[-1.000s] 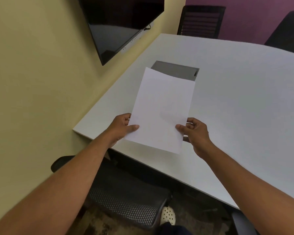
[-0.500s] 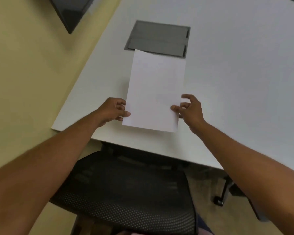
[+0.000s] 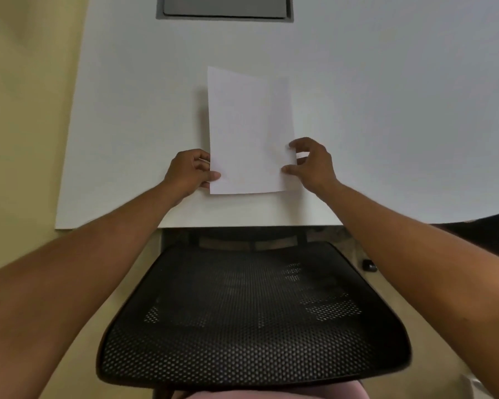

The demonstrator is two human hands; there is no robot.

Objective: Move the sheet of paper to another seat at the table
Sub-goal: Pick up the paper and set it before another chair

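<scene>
A blank white sheet of paper (image 3: 249, 131) is over the white table (image 3: 386, 110), near its front edge, lengthwise away from me. My left hand (image 3: 189, 171) pinches the sheet's lower left edge, thumb on top. My right hand (image 3: 313, 164) grips the lower right edge with thumb and fingers. I cannot tell whether the sheet lies flat on the table or hovers just above it. A black mesh chair (image 3: 251, 312) stands directly below the sheet's spot, pushed up to the table edge.
A grey rectangular hatch (image 3: 225, 8) is set into the table beyond the paper. A yellow wall (image 3: 20, 110) runs along the table's left side. A small dark caster (image 3: 368, 264) shows on the floor to the right of the chair.
The view has tilted down and squared up with the chair; the screen on the wall is out of view. The sheet, held in both hands, now sits lower, nearer the table's front edge.
</scene>
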